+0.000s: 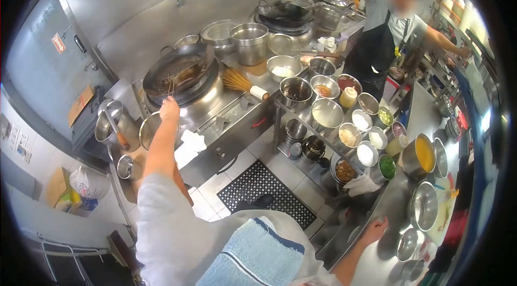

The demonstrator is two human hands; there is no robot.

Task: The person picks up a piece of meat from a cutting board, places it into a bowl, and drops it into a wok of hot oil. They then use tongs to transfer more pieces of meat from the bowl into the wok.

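My left hand is closed round the end of a thin utensil, which reaches into a large dark wok on the stove. What lies in the wok is brownish and hard to make out. My right hand is at the lower right, fingers curled, over the edge of the steel counter. Whether anything is inside it is too small to tell. Steel bowls stand to its right.
A co-worker in a black apron stands at the upper right with arms spread. Containers of ingredients crowd the right-hand shelf. A bamboo brush lies beside the wok. A black mat covers part of the floor.
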